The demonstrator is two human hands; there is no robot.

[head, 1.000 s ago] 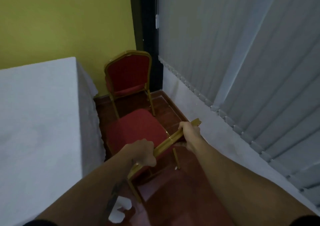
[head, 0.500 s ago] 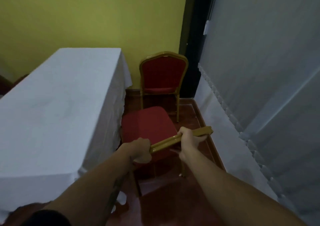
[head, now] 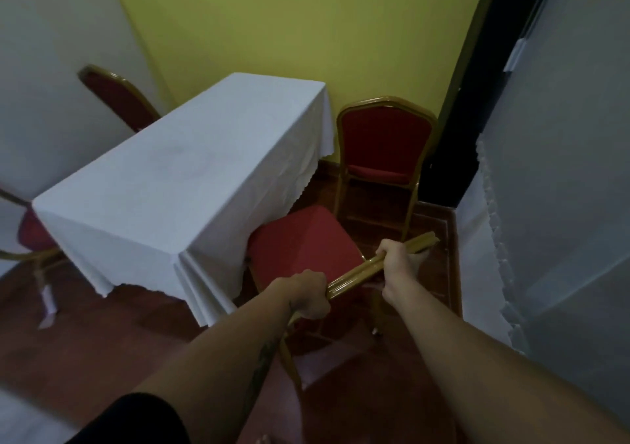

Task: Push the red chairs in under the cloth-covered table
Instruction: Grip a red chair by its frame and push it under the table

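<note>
A red chair with a gold frame (head: 300,242) stands just below me, its seat edge touching the hanging white cloth of the table (head: 177,184). My left hand (head: 308,295) and my right hand (head: 395,263) both grip the gold top rail of its backrest. A second red chair (head: 383,143) stands by the yellow wall at the table's far right corner, apart from the cloth. A third red chair (head: 119,97) is behind the table on the left. Part of another red chair (head: 32,232) shows at the left edge.
Grey vertical blinds (head: 562,171) and a white skirted ledge run along the right, leaving a narrow strip of dark wooden floor (head: 433,273). A black door frame (head: 477,85) stands in the corner. A white scrap (head: 47,307) lies on the floor at the left.
My view has swung left and pulled back, so the whole table and the chairs on its far side now show. Both hands keep their grip; the chair sits closer to the cloth.
</note>
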